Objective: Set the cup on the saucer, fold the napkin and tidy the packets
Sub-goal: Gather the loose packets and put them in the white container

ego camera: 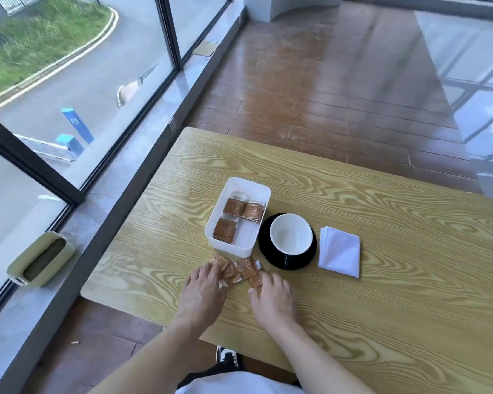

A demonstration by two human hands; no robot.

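A cup (291, 237), black outside and white inside, stands on a black saucer (268, 251) on the wooden table (382, 265). Right of it lies a folded white napkin (339, 251). A white box (256, 191) left of the saucer holds several brown packets (234, 207). Several more loose brown packets (246, 268) lie on the table in front of the box. My left hand (201, 294) rests on the left side of that pile, fingers over the packets. My right hand (272, 300) touches the right side of the pile. Whether either hand pinches a packet is hidden.
A floor-to-ceiling window runs along the left, with a pale green container (40, 258) on its sill. The table's left edge (120, 237) lies near the sill. Wooden floor stretches beyond the table's far edge.
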